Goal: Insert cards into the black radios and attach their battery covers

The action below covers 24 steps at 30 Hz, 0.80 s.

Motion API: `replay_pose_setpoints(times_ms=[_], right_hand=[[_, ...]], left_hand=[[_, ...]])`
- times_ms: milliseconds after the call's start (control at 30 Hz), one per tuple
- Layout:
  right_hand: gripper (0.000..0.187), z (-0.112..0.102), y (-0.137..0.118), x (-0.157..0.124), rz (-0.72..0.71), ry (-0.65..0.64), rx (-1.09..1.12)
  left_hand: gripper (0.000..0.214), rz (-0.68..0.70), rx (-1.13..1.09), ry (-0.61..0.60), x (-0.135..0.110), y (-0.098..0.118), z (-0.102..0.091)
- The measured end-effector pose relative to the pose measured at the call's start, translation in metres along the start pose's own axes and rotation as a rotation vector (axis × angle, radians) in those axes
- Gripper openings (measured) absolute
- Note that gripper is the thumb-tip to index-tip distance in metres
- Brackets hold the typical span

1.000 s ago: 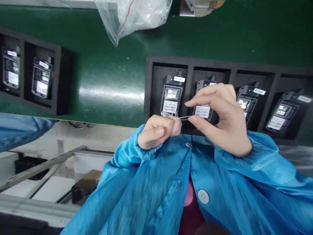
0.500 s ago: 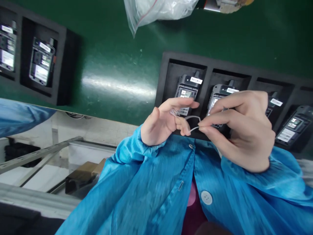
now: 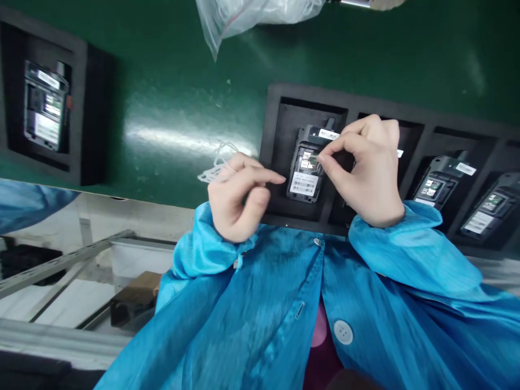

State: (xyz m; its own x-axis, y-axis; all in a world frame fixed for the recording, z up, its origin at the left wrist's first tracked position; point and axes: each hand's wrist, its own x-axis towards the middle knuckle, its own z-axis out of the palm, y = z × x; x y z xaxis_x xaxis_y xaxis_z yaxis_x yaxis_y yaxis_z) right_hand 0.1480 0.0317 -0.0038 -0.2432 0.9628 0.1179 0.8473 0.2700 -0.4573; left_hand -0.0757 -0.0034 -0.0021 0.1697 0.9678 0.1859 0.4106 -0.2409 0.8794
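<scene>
Cords (image 3: 213, 170), white and looped, trail from the half-curled left hand (image 3: 239, 197) holding them. Between both hands lies the handheld device (image 3: 304, 181); the right hand (image 3: 369, 170) pinches at its edge, anything gripped indistinct. Beyond, a plastic bag (image 3: 260, 12) lies on the table (image 3: 174, 92).

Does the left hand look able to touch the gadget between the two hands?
Probably yes: the left hand points at the gadget from close by, with nothing visible between. The right hand is over the opposite edge, leaving this side free.
</scene>
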Motion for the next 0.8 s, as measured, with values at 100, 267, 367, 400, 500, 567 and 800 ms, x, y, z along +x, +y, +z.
replay_pose_setpoints(times_ms=[100, 267, 367, 400, 500, 567, 800], right_hand=[[0.015, -0.001, 0.000, -0.001, 0.007, 0.011, -0.041], [0.019, -0.003, -0.005, -0.004, 0.019, -0.018, -0.068], [0.018, -0.004, -0.008, -0.005, 0.034, -0.034, -0.064], [0.017, -0.004, -0.008, -0.005, 0.041, -0.036, -0.061], [0.015, -0.004, -0.009, -0.004, 0.045, -0.031, -0.054], [0.015, -0.004, -0.008, -0.004, 0.036, -0.027, -0.060], [0.027, -0.003, -0.010, -0.005, 0.043, 0.009, -0.065]], left_hand=[[0.035, 0.324, 0.306, -0.158, 0.003, -0.009, 0.001], [0.046, 0.420, 0.548, -0.255, 0.008, -0.018, 0.011], [0.047, 0.356, 0.599, -0.295, 0.007, -0.019, 0.013], [0.047, 0.329, 0.604, -0.307, 0.007, -0.020, 0.013], [0.049, 0.270, 0.595, -0.335, 0.005, -0.021, 0.014], [0.050, 0.264, 0.595, -0.336, 0.005, -0.022, 0.014], [0.051, 0.290, 0.696, -0.333, 0.007, -0.018, 0.014]])
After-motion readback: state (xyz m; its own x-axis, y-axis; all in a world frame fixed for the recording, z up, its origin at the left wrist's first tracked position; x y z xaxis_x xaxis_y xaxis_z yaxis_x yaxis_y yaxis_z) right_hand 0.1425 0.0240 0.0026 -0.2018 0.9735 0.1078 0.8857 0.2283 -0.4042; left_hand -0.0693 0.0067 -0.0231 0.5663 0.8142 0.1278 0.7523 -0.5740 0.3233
